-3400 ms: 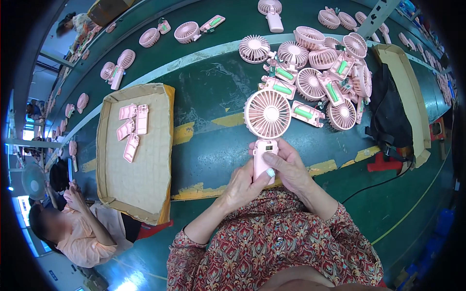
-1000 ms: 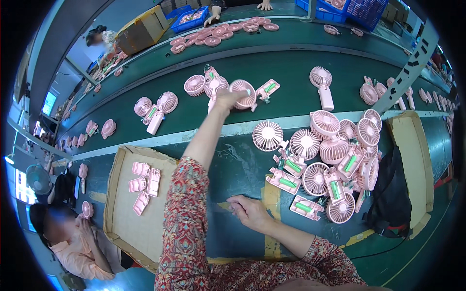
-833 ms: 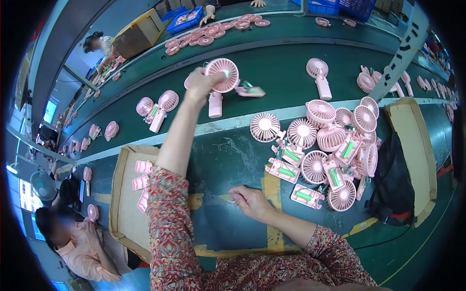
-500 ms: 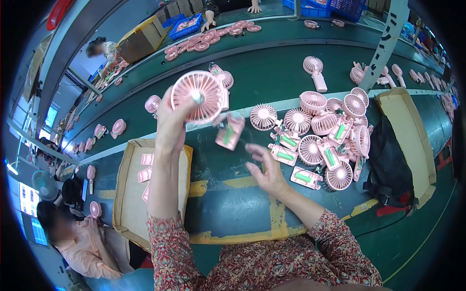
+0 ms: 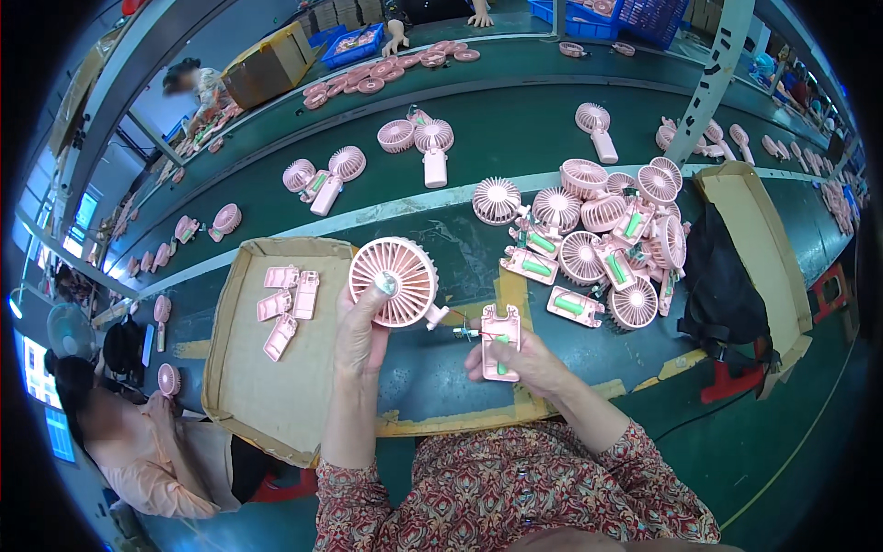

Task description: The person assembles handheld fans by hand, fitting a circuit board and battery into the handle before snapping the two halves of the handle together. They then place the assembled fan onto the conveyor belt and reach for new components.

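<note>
My left hand grips a pink round fan head, its thumb over the hub and its fingers behind the grille. Thin wires run from the fan's neck toward an opened pink handle half that holds a green battery. My right hand is closed on this handle half, with the thumb across the battery. To the right lies a pile of pink fans with open handles and green batteries. One open handle lies at the pile's near edge, closest to my right hand.
A shallow cardboard tray with several pink handle covers stands on the left. A black bag lies by another cardboard tray on the right. Beyond a metal rail, a green conveyor carries more fans. A co-worker sits at left.
My left hand has brought the fan head down and nearer. The dangling handle half is now in my right hand, which was open before. More fans show on the belt behind.
</note>
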### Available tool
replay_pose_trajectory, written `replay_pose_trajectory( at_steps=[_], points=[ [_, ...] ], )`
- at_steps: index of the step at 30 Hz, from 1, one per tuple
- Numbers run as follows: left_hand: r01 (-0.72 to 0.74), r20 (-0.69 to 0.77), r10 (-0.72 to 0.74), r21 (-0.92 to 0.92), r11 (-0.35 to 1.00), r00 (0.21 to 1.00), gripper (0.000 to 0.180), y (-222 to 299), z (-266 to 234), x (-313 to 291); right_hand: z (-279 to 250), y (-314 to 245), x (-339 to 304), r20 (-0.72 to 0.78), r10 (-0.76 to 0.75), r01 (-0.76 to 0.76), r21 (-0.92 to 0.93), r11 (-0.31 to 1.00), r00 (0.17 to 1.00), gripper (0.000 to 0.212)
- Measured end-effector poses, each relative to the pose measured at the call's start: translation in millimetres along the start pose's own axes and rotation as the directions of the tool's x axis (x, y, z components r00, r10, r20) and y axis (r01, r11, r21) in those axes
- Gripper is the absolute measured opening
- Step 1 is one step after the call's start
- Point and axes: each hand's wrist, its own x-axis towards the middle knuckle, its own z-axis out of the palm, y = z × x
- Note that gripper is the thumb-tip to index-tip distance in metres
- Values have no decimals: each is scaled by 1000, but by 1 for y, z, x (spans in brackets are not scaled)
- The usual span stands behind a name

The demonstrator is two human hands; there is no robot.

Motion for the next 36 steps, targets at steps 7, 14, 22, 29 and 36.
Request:
replay_pose_trajectory(
  at_steps=[7,14,22,29,36],
  points=[
    [-5,213,-22,123,992,977,65,-8,16,-41,-2,10,-10,-105,209,-197,118,973,972,42],
    [-33,88,22,132,991,996,49,-29,29,-45,18,2,-20,-79,251,-258,-99,961,965,39],
    [4,-14,-1,192,981,1000,44,-50,22,-52,31,3,-31,-129,268,-277,-52,960,955,31],
    [64,-50,-57,137,989,997,45,-58,18,-53,31,12,-34,-106,122,-135,-118,984,987,29],
    [111,-6,-111,162,981,994,44,-65,17,-49,23,24,-32,-165,31,-84,-325,942,986,28]
  ],
)
